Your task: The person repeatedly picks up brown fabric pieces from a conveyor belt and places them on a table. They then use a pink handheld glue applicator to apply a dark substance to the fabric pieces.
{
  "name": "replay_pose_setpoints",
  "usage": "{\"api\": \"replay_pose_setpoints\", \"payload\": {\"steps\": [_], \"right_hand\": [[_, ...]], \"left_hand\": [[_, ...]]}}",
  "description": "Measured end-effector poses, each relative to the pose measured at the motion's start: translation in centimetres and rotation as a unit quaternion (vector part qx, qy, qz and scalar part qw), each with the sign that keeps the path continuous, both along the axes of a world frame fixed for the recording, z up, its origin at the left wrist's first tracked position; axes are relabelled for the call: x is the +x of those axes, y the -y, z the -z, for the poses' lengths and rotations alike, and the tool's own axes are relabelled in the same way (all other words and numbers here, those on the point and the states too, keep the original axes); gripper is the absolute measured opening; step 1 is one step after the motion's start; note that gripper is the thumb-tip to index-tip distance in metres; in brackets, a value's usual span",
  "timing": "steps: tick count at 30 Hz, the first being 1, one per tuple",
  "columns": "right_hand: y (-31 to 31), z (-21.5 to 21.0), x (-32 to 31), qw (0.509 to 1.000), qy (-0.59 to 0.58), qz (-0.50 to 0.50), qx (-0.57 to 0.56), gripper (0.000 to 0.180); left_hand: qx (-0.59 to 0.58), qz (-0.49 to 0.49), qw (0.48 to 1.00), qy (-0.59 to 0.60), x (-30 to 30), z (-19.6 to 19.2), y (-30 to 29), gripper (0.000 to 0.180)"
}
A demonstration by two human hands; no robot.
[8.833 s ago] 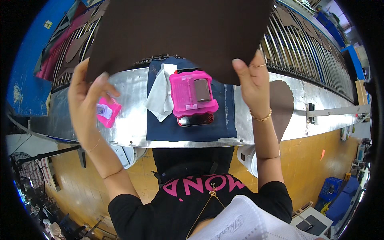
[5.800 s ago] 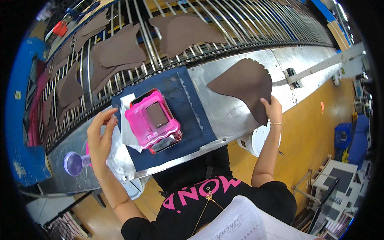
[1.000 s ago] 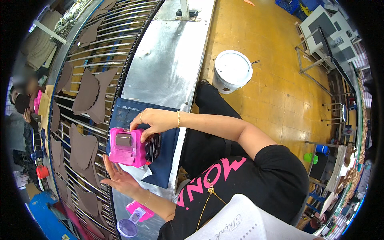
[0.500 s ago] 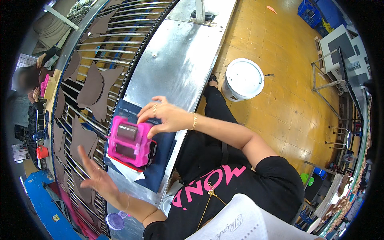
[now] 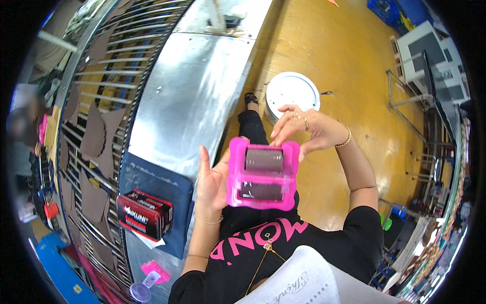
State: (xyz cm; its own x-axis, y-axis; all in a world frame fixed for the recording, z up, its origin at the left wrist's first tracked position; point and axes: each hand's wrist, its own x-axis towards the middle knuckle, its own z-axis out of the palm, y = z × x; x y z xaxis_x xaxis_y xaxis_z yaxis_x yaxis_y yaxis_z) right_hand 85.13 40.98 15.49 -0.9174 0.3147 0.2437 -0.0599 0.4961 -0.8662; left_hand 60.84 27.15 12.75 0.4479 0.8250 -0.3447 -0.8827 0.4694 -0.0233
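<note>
A bright pink plastic holder [image 5: 290,177] is lifted in front of my body, with two dark brown rounded pieces [image 5: 264,160] in its windows. My left hand [image 5: 215,180] supports its left side; its thumb points up and most fingers are hidden behind the holder. At the upper right corner, my right hand [image 5: 309,133] grips the holder's edge between thumb and curled fingers. A red and black box [image 5: 146,215] rests on a dark blue pad [image 5: 180,188] to the left of my hands.
A metal table [image 5: 197,71] borders a roller conveyor carrying brown cut pieces [image 5: 95,134]. A small purple fan [image 5: 140,292] and a pink item [image 5: 158,271] lie near its front. A white lidded bucket [image 5: 292,93] stands on the floor. Across the conveyor is another person [image 5: 33,114].
The pink holder has moved right, from above the pad to in front of my body. My left hand has come over to it. The red and black box is now uncovered.
</note>
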Motion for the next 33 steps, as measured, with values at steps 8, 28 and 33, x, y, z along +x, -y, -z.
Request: {"api": "replay_pose_setpoints", "payload": {"steps": [8,28,33], "right_hand": [[-0.4,5.1,4.6,0.992,0.073,-0.044,-0.088,0.044],[-5.3,45.0,9.0,0.694,0.596,0.355,0.191,0.017],[-6.5,45.2,10.3,0.773,0.548,0.213,0.237,0.013]], "left_hand": [[-0.04,0.232,0.969,-0.074,3.8,4.4,-3.1,0.094],[-0.123,0.14,0.969,-0.164,3.6,12.4,-10.1,0.059],[-0.123,0.151,0.969,-0.155,3.6,13.3,-10.2,0.059]]}}
